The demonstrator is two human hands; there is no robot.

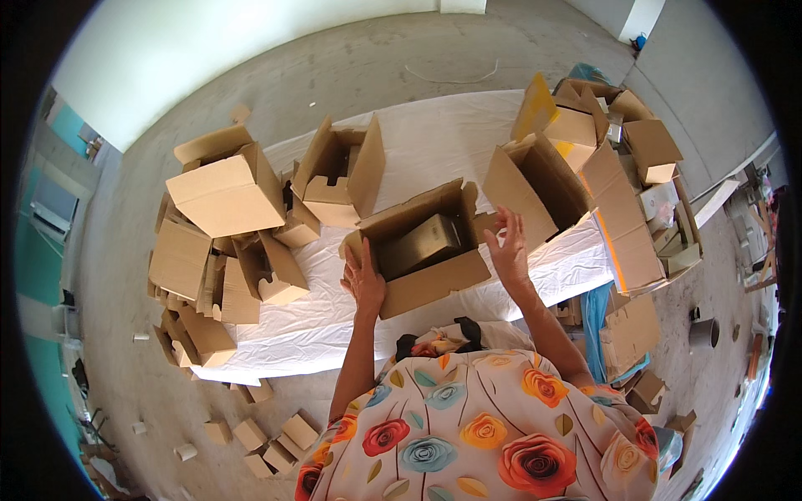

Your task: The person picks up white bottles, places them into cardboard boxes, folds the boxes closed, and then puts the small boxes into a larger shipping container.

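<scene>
An open-topped brown cardboard box (439, 288) sits at the near edge of the white-covered table, tilted slightly, its right end farther off. Inside it lies a smaller brown carton (424, 244) with a dark shaded side. My left hand (364, 281) grips the box's left end, with a digit over the wall and the other fingers along the outside. At the right end, my right hand (509, 249) is raised with its fingers apart, beside an end flap (484, 222); whether it touches the flap I cannot tell.
Another open box (539, 188) stands just right of the hands, before a large carton (616, 221) full of packages. Several open boxes (225, 196) are piled at the left; one more (341, 171) stands behind. Small cartons (280, 451) lie on the floor at lower left.
</scene>
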